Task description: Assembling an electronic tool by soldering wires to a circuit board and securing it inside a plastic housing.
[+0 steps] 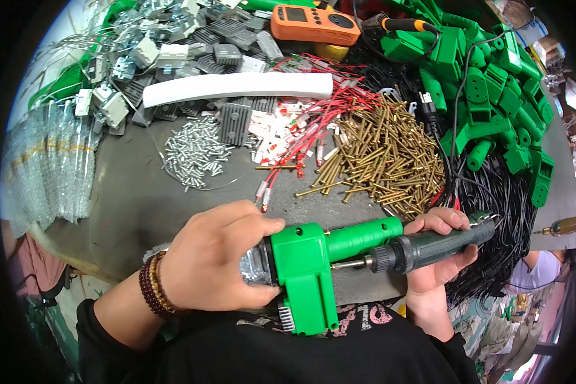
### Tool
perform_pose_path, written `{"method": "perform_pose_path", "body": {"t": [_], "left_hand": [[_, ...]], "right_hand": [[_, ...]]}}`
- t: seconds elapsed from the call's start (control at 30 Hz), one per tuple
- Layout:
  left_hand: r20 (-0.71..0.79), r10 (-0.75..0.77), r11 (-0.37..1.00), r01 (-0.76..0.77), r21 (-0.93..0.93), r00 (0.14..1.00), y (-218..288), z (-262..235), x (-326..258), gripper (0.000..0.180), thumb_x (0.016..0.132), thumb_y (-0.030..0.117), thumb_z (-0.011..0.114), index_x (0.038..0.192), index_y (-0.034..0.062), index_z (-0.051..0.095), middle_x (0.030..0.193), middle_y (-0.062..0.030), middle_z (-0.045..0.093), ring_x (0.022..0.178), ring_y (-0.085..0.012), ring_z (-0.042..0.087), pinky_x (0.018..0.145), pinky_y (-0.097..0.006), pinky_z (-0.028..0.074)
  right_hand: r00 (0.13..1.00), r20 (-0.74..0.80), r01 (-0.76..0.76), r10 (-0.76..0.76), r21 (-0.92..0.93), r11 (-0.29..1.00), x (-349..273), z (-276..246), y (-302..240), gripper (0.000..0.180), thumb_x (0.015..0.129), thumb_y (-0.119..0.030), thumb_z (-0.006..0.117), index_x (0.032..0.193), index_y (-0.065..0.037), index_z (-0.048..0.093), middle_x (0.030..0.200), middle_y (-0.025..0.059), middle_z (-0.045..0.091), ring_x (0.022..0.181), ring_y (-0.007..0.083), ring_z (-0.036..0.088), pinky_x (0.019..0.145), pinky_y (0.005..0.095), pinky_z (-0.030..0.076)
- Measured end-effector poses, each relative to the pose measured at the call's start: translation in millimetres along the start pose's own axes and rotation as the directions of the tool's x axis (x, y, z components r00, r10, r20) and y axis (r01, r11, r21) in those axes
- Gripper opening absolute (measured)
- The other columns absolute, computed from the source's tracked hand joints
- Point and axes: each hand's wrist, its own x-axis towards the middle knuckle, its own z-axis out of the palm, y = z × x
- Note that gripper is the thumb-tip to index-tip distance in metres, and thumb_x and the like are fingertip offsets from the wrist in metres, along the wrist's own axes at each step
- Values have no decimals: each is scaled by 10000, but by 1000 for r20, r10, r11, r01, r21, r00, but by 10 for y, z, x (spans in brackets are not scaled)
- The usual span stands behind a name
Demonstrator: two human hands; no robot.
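Close in front of me is a green plastic tool housing with a round handle pointing right. My left hand is closed round its left end, where a black collar and a shiny silver-grey part show between thumb and fingers. A grey ribbed piece sticks out at the lower left of the housing. My right hand is wrapped round a dark electric screwdriver, held nearly level. Its bit points left and meets the housing's right side, just below the handle. Any screw at the tip is too small to make out.
Beyond my hands lie piles of long brass-coloured screws, short silver screws, red wires and grey ribbed blocks. A white foam strip, an orange meter, green housings and black cables surround them. Clear bubble bags lie left.
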Motion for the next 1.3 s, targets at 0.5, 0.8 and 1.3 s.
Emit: {"method": "perform_pose_path", "body": {"t": [0.5,0.8,1.3], "left_hand": [[34,38,983,-43,176,999,118,-6,44,504,560,189,789,959,-16,561,935,-162,578,831,-348,586,768,-414,506],[-52,53,982,-42,184,997,116,60,12,541,525,181,806,965,9,542,887,-141,577,779,-346,600,712,-416,522],[158,-266,961,274,-28,951,211,-88,152,438,805,237,799,1141,19,622,982,-136,611,867,-283,640,786,-372,509]], "right_hand": [[993,111,-23,27,-38,999,5,-45,-50,427,757,-152,855,1082,-265,602,1028,-77,539,1017,117,531,1135,465,320],[995,103,-15,13,14,1000,25,-23,8,380,742,-123,865,933,-244,560,933,-111,528,947,100,529,1099,443,347],[992,117,-31,48,-140,990,-20,32,-86,558,748,-194,862,1235,-303,614,1018,-82,534,1026,118,513,1143,478,318]]}}
